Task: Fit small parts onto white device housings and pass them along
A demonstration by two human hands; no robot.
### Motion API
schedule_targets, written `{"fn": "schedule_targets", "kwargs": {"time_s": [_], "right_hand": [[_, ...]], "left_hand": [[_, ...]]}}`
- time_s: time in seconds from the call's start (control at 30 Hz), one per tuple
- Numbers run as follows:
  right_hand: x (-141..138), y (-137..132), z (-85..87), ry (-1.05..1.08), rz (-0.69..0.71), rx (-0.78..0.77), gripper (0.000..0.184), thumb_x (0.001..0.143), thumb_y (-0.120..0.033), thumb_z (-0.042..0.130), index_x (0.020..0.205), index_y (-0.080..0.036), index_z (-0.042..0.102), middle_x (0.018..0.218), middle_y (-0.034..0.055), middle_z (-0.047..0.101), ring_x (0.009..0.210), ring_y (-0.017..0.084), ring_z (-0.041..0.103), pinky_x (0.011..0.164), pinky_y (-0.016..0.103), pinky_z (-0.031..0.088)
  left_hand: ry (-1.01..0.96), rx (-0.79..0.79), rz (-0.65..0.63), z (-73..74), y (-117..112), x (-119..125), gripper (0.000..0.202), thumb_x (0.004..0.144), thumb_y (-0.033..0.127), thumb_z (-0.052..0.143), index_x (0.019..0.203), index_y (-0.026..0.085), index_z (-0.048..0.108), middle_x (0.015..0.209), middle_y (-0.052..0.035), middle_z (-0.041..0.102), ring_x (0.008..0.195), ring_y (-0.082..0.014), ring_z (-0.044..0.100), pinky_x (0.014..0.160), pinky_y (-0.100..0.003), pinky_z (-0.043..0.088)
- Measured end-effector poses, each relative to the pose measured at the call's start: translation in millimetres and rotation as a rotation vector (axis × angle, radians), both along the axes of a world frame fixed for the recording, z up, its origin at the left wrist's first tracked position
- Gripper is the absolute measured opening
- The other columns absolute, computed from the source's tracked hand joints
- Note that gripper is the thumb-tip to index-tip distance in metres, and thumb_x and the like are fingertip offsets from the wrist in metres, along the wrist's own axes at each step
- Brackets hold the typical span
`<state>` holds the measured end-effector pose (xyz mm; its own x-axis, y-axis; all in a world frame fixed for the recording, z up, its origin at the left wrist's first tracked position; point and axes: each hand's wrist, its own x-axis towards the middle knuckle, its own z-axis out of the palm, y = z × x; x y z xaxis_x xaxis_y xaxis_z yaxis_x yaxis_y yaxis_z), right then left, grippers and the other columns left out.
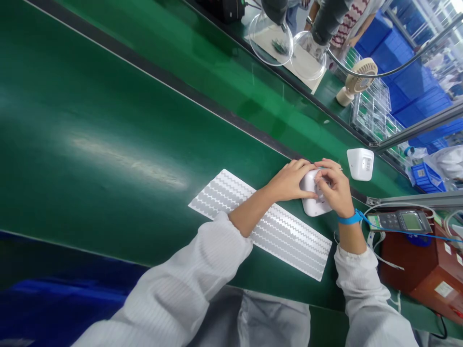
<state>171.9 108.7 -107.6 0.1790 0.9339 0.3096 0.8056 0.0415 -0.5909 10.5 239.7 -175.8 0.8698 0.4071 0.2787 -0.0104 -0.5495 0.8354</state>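
A white plastic device (314, 205) with rounded corners lies at the bench edge by the dark rail. My left hand (293, 180) grips its left side, thumb on the near side and fingers on the far side. Over the device's face, my right hand (333, 185) is closed in a pinch; whatever its fingertips hold is hidden. A blue wrist strap circles my right wrist. Under my left forearm lies a sheet of grey labels (289, 236) with wavy-edged strips. Another white device (360, 164) rests beyond my right hand.
A handheld meter (407, 220) with a screen sits by a reddish-brown box (421, 265) at right, among loose cables. Metal frame bars (423, 126) cross the right side. At the back are a small fan (360, 77), clear trays (372, 108), lamp-like clear shades and another person.
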Motion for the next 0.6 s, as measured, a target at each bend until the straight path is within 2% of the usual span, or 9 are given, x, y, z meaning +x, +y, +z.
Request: {"fn": "schedule_targets", "kwargs": {"time_s": [0.6], "right_hand": [[-9.8, 2.4, -3.1, -0.070, -0.049, 0.032, 0.011, 0.088, -0.018, 0.063, 0.093, -0.027, 0.067, 0.132, 0.0084, 0.078, 0.141, 0.035, 0.064, 0.123, 0.062, 0.050]], "left_hand": [[-0.009, 0.004, 0.000, -0.4, 0.0, 0.4, 0.081, 0.088, 0.056, 0.092, 0.156, 0.028, 0.058, 0.156, -0.0135, 0.060, 0.140, -0.0399, 0.058, 0.118, -0.058, 0.050]]}}
